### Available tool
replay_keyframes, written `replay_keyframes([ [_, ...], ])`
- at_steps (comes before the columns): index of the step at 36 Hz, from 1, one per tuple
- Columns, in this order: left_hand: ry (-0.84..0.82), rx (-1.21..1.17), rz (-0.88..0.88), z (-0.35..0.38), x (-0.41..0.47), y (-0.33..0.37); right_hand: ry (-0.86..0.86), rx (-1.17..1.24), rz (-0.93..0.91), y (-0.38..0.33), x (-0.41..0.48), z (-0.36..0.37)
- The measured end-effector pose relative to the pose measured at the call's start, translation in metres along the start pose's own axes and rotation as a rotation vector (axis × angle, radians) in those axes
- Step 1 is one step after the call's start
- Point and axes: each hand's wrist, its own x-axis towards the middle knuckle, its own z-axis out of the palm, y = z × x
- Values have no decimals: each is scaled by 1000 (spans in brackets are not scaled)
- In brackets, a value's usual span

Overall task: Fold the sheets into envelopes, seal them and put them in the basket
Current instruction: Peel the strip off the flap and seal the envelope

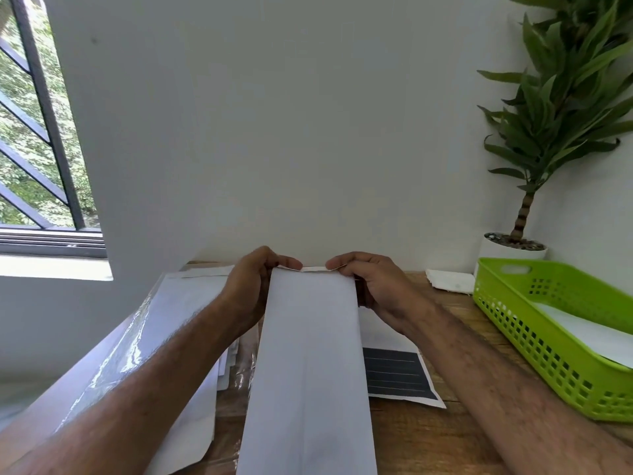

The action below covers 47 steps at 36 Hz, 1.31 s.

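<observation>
Both hands — left hand (251,286) and right hand (373,286) — pinch the far end of the envelope (308,365), long axis running away from the person; basket (507,313) lies right, nearer the right hand.

Both hands (251,286) (376,286) forward, fingers (291,261) pinched

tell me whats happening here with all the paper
A person is holding a long white envelope with both hands over a wooden desk. The left hand and right hand pinch its far end, where the flap sits, apparently folding or sealing it. More envelopes in clear wrap lie to the left. A green basket on the right already holds white paper.
</observation>
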Motion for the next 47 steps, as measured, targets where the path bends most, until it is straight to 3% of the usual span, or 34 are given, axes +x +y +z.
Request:
replay_keyframes([
  [3, 31, 87, -14, 0, 1, 1, 21, 9, 24, 0, 1, 2],
  [6, 68, 202, 89, 1, 1, -2, 24, 17, 39, 0, 1, 1],
  [14, 38, 215, 128, 2, 4, -11, 151, -14, -17, 13, 5, 5],
  [20, 9, 234, 114, -3, 8, -11, 124, -25, 37, 10, 7, 3],
  [27, -49, 293, 164, 7, 3, -12, 197, -147, -44, 11, 6, 3],
  [39, -287, 346, 42, 4, -12, 24, -49, -301, -78, -27, -8, -13],
  [43, -262, 493, 150, 16, -22, 36, -40, -479, -123, -47, -18, -13],
  [47, -236, 592, 263, 43, -39, 52, -134, -693, -119, -80, -36, -17],
])
